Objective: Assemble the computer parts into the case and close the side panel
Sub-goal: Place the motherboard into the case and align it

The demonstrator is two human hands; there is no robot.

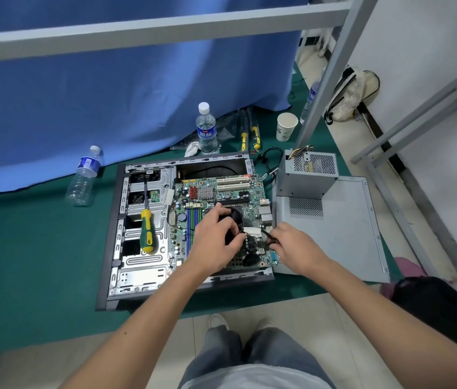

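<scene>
left hand (216, 240) grip clenched round black CPU cooler fan (235, 220) on motherboard (216, 192) | right hand (294, 248) grip pinching black fan cable (268, 237) | open computer case (115, 220) flat on green floor mat (25, 248) | screwdriver (146, 228) lying in case | side panel (342, 220) and power supply (308, 175) just right of case

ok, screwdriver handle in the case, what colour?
Green and yellow screwdriver, clearest in the head view.

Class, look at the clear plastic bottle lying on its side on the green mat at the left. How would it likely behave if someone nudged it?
The clear plastic bottle looks empty, so it is probably very light. It lies on its side and is round, so a nudge would likely roll it across the green mat. Its thin walls would probably dent if squeezed.
</scene>
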